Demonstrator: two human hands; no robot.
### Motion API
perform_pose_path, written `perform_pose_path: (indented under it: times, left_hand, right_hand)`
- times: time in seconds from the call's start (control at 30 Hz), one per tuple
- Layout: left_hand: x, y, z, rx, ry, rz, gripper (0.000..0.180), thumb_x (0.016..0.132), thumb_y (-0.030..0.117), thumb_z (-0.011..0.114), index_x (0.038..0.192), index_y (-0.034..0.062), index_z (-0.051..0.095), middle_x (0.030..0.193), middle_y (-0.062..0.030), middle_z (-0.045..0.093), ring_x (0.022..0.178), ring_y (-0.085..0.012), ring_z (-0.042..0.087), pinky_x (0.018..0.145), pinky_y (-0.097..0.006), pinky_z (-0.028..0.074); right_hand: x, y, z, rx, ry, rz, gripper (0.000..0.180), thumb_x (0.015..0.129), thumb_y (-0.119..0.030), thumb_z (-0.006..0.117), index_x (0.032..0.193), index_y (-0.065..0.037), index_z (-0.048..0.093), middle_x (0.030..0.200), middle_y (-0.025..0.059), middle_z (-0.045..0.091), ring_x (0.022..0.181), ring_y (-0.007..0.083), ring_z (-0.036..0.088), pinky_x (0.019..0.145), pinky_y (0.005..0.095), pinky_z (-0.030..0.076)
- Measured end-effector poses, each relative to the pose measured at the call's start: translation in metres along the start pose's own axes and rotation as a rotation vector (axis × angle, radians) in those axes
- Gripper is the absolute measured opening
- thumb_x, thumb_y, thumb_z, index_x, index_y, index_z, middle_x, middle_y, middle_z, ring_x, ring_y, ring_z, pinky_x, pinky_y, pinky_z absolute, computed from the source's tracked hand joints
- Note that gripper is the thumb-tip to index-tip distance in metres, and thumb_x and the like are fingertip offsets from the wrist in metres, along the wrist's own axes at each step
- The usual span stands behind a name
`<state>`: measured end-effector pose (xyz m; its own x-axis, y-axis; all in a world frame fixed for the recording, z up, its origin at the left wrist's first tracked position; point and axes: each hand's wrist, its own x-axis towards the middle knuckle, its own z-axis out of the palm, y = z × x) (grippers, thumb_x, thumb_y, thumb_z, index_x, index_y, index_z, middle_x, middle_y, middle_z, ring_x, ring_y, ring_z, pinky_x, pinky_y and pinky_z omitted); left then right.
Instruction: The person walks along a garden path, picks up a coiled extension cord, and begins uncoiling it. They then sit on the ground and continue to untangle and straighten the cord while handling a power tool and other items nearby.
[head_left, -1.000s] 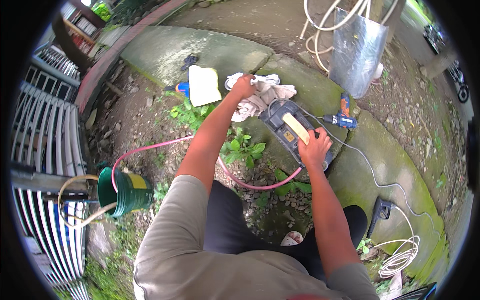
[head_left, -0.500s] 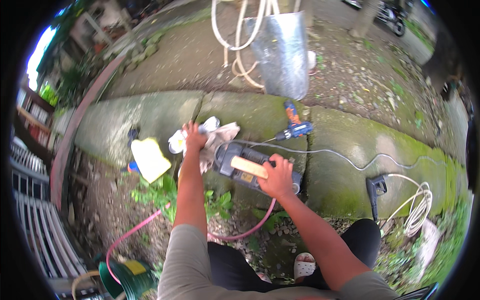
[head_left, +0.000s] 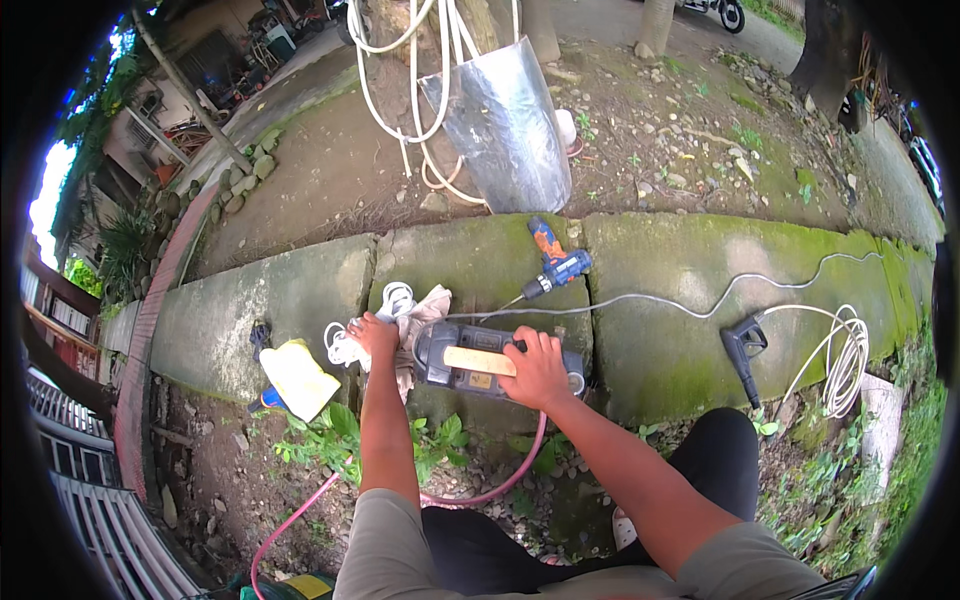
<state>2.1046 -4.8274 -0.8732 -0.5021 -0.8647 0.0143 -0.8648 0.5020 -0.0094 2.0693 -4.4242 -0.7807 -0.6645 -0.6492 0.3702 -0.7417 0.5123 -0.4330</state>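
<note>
Single head-worn fisheye view, looking steeply down and forward from above the person's shoulders. Both forearms enter from the lower edge, the left hand (head_left: 372,332) and right hand (head_left: 538,368) lying near the picture's centre, at arm's length from the lens. The mossy concrete curb (head_left: 690,300) runs across the middle and bends toward the rim. The upper part faces outward over bare ground to a metal sheet (head_left: 510,120); the lower edge takes in the person's lap.
</note>
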Motion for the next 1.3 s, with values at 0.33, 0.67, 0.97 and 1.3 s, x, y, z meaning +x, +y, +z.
perform_pose_path:
  times: [0.33, 0.67, 0.97, 1.3]
  left_hand:
    - [-0.063, -0.031, -0.041, -0.017, 0.236, 0.222, 0.034, 0.090, 0.020, 0.063, 0.121, 0.0054, 0.059, 0.127, -0.0154, 0.057, 0.130, -0.0367, 0.051, 0.125, -0.067, 0.013]
    - [-0.278, -0.074, -0.213, -2.365, 0.315, -0.098, 0.056, 0.105, 0.045, 0.061, 0.131, -0.0042, 0.058, 0.121, -0.0165, 0.066, 0.110, -0.0311, 0.064, 0.106, -0.045, 0.048]
    - [-0.353, -0.085, -0.194, -3.122, -0.644, 0.493, 0.065, 0.086, 0.043, 0.076, 0.135, 0.0048, 0.055, 0.095, -0.0025, 0.059, 0.108, -0.0215, 0.059, 0.127, -0.056, 0.025]
    - [-0.366, -0.096, -0.204, -2.894, -0.661, 0.863, 0.073, 0.081, 0.057, 0.068, 0.144, 0.0225, 0.058, 0.170, -0.0065, 0.033, 0.161, -0.0309, 0.019, 0.130, -0.062, 0.002]
  right_hand:
    - [-0.001, 0.002, 0.007, 0.043, 0.065, -0.007, 0.041, 0.070, -0.035, 0.081, 0.102, -0.012, 0.069, 0.123, 0.0093, 0.052, 0.111, 0.0325, 0.050, 0.092, 0.0470, 0.039]
    - [-0.002, -0.006, 0.005, -0.032, 0.047, 0.038, 0.040, 0.071, -0.036, 0.083, 0.101, -0.014, 0.069, 0.125, 0.0078, 0.054, 0.116, 0.0326, 0.051, 0.098, 0.0493, 0.039]
    - [-0.010, 0.003, 0.020, -0.056, 0.086, -0.015, 0.041, 0.075, -0.039, 0.083, 0.105, -0.015, 0.068, 0.125, 0.0066, 0.054, 0.119, 0.0326, 0.053, 0.099, 0.0501, 0.039]
    - [0.036, -0.056, -0.099, 0.849, -0.318, 0.092, 0.041, 0.090, -0.021, 0.080, 0.127, -0.006, 0.067, 0.121, 0.0113, 0.066, 0.095, 0.0156, 0.064, 0.088, 0.0318, 0.052]
